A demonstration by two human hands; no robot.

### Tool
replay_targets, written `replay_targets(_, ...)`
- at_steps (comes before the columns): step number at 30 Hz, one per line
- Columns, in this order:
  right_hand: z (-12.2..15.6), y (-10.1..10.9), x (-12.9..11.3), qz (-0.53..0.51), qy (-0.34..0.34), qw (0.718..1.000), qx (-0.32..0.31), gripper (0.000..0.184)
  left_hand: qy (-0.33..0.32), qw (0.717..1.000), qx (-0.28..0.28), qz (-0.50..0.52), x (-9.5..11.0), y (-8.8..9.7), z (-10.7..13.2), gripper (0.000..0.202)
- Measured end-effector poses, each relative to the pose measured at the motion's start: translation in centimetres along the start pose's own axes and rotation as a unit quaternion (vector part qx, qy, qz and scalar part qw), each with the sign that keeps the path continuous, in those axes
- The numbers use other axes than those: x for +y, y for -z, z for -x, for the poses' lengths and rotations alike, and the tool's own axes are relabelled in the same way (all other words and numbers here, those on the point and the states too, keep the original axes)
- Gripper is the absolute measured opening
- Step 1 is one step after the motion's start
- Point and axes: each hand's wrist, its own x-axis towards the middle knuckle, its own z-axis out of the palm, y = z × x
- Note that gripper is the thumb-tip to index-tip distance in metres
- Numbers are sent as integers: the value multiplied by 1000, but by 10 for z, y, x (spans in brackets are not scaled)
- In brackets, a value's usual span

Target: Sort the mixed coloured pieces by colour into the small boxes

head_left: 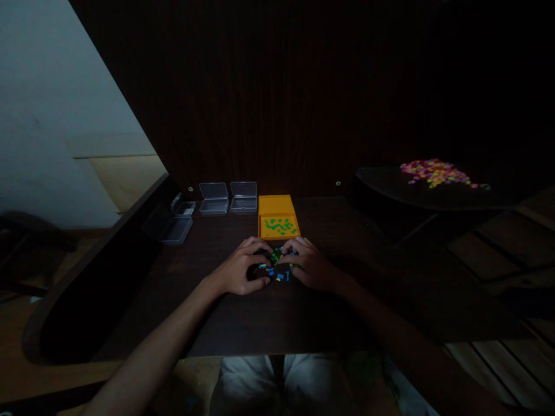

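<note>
My left hand (243, 268) rests on the dark table, its fingers curved and spread around a loose scatter of small blue pieces (280, 277) and green pieces (276, 254). From the other side, my right hand (314, 267) curls over the same scatter with fingers apart; some pieces are hidden under its fingertips. A few pale yellow bits lie among them. Just beyond both hands stands a yellow box (259, 228) with its lid up and several green pieces (280, 225) inside. The pieces are too small to name exactly.
Clear plastic boxes (214, 206) with lids raised stand at the back left, and another clear box (176, 229) lies near the left side panel. A dark panel (260, 104) rises behind the table. At right, a pile of colourful small pieces (436, 172) sits on a dark stool-like surface (390, 184).
</note>
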Motion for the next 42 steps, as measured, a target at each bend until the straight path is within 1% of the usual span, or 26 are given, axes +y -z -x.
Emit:
replay_targets(3,1,3,5,-10,-11,999,49,21,3,1000,-13,-2,1,0,0,27)
replay_targets(5,2,5,7,-31,-3,997,67,16,-1,1000,-19,0,2,-1,0,29)
replay_targets(7,2,6,7,-70,12,996,61,16,-9,1000,-20,6,4,-2,0,33)
replay_targets(9,2,6,5,-103,21,994,39,19,-17,999,-25,12,6,-4,-1,39)
replay_targets(13,2,5,3,-96,23,995,-5,21,-20,999,-34,11,12,-7,-3,45)
replay_targets(20,2,6,1,-87,21,996,-12,25,-7,1000,-12,-7,11,-7,-3,34)
replay_targets(23,2,3,1,-75,22,997,-11,27,-2,1000,-15,-9,11,-5,-3,30)
replay_targets(27,3,0,1,-39,23,999,-10,30,-11,1000,-20,-6,11,-6,-2,29)
replay_targets(34,1,-5,-2,23,24,999,-30,34,-3,1000,-3,-4,9,-5,-1,15)
replay_targets(38,1,-5,0,31,12,999,8,35,3,1000,19,-20,8,-4,-2,13)
replay_targets(42,1,-3,3,42,-20,998,38,32,4,999,17,-50,7,-3,-2,16)
